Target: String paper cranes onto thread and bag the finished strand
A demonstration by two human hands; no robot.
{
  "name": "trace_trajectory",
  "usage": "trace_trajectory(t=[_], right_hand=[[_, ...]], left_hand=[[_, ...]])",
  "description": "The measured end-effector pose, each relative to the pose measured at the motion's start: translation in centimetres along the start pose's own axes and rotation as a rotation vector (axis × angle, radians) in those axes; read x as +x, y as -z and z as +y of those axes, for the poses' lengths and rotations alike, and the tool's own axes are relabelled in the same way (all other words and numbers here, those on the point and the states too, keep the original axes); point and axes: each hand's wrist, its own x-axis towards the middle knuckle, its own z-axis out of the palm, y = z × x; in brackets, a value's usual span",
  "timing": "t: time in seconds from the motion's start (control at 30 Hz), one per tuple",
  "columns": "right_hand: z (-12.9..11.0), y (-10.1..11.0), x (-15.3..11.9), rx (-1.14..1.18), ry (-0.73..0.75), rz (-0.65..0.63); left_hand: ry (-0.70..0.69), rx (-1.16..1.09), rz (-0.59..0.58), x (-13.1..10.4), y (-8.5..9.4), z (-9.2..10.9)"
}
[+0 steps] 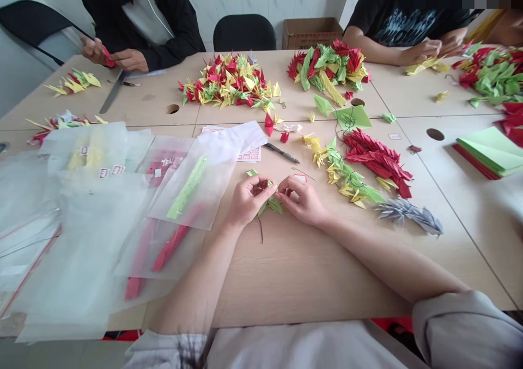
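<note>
Both my hands meet above the near middle of the table. My left hand [250, 199] pinches a green folded paper crane [273, 204], whose wings and points stick out below the fingers. From the other side, my right hand [301, 201] has its thumb and forefinger pressed together at the same crane. A dark thread [261, 230] hangs below the paper onto the table. What lies exactly between the fingertips is partly hidden. Just beyond my right hand lie a needle [303, 173] and a small red-edged label [300, 178].
A black pen [281, 153] lies beyond my hands. Clear bags [90, 222] of paper strips cover the left. Strung red cranes [378, 159] and a grey bundle [411, 215] lie right. Crane piles [231, 80] stand at the back. Two people [139, 25] work opposite.
</note>
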Motion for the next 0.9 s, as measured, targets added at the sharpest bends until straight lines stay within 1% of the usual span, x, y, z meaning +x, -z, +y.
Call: trace_trajectory(t=[0.07,0.13,0.2,0.3,0.4,0.53,0.6,0.7,0.8,0.9], right_hand=[[0.0,0.0,-0.1,0.007,-0.001,-0.026],[0.0,0.0,-0.1,0.015,-0.010,-0.036],[-0.1,0.0,0.0,0.032,-0.038,-0.029],[-0.1,0.2,0.1,0.066,-0.090,-0.023],[0.0,0.3,0.2,0.059,-0.098,-0.023],[0.3,0.5,0.3,-0.006,-0.016,-0.044],[0.4,0.7,0.3,0.003,-0.007,-0.085],[0.7,1.1,0.5,0.127,-0.096,-0.200],[0.9,1.4,0.7,0.316,-0.189,-0.314],[1.1,1.4,0.9,0.444,-0.217,-0.331]], left_hand=[[-0.018,0.056,-0.018,0.0,0.0,0.2],[-0.037,0.092,-0.002,-0.1,0.1,0.3],[-0.024,0.120,0.017,0.0,0.2,0.3],[0.000,0.134,0.026,0.2,0.5,0.2],[-0.030,0.123,0.011,0.4,0.8,-0.3],[-0.040,0.223,-0.086,0.4,1.4,-0.8],[-0.027,0.304,-0.138,0.3,1.6,-0.7],[-0.021,0.376,-0.197,0.1,1.8,-0.3],[-0.035,0.330,-0.254,0.1,1.7,-0.1],[-0.034,0.308,-0.238,0.2,1.6,-0.1]])
